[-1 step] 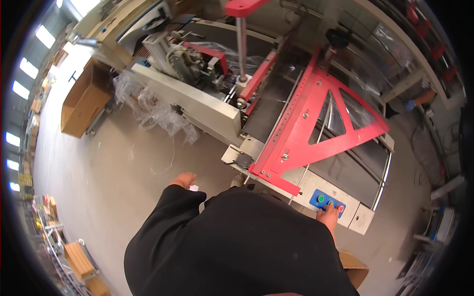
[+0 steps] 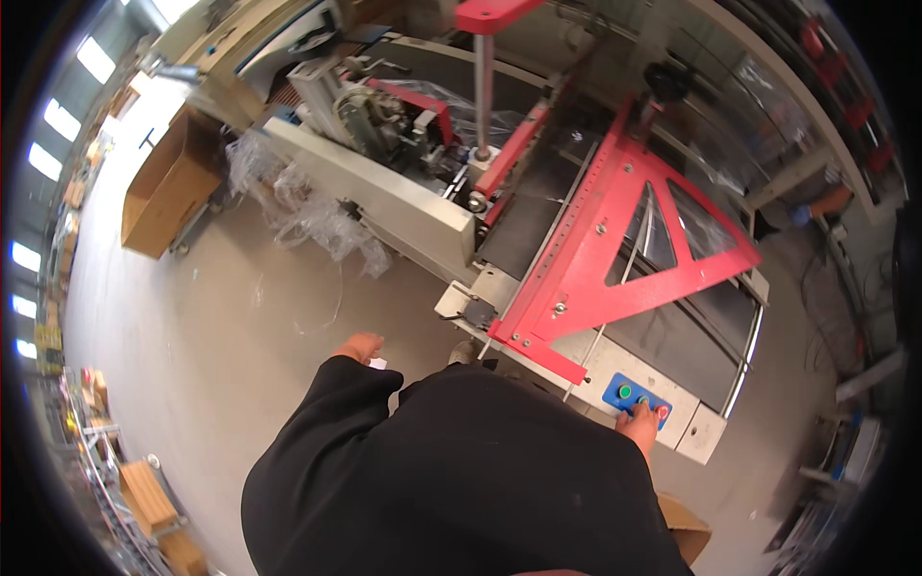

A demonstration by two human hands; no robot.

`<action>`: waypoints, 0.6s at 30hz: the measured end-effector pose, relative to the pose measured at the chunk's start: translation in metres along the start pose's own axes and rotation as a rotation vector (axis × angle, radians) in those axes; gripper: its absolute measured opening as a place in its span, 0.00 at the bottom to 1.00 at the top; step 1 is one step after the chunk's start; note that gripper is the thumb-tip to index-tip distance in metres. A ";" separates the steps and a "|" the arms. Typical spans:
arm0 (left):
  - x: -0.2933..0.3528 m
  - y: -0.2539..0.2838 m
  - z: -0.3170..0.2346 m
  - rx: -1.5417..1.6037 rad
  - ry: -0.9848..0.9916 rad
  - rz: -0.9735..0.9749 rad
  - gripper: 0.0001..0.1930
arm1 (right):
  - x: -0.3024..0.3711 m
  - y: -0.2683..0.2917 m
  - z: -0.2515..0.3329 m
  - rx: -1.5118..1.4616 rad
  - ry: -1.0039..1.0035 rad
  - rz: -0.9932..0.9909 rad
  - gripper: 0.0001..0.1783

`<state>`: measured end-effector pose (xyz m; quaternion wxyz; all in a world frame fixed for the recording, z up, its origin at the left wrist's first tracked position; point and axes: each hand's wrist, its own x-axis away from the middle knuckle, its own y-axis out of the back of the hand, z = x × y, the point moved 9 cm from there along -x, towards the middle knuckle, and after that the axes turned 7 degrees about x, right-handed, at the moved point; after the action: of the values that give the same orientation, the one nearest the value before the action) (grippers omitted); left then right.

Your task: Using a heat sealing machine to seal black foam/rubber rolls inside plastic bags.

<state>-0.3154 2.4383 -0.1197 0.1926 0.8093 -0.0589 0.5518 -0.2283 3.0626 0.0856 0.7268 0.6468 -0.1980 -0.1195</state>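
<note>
My right hand (image 2: 638, 428) is at the blue control panel (image 2: 612, 388) on the machine's near end. Its bent fingers come together over the panel's middle control, which they mostly cover. To their left is a green button (image 2: 625, 392), and a red button (image 2: 662, 411) lies just right of them. Away to the left, over the floor, my left hand (image 2: 361, 348) is closed on a small white piece (image 2: 378, 364), of which only an edge shows. Just beyond the panel, a red triangular frame (image 2: 576, 288) spans the dark conveyor belt (image 2: 663, 331).
Clear plastic film (image 2: 307, 216) hangs beside the machine's beige side rail (image 2: 423, 216). A cardboard box (image 2: 154, 216) stands on a cart at left; another cardboard box (image 2: 684, 528) is low at right. Another person's gloved hand (image 2: 800, 214) shows at the far right.
The view has shifted slightly, so the machine sits a little further right and lower. Both hands keep nearly the same places, the right one still at the panel.
</note>
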 end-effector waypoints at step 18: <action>-0.026 0.003 0.088 0.074 0.035 -0.115 0.19 | -0.051 0.016 0.020 0.117 0.031 0.127 0.12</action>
<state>-0.2501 2.3994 -0.1703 0.1947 0.8081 0.0115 0.5558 -0.2837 3.0691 0.0966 0.6968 0.6761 -0.2338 -0.0514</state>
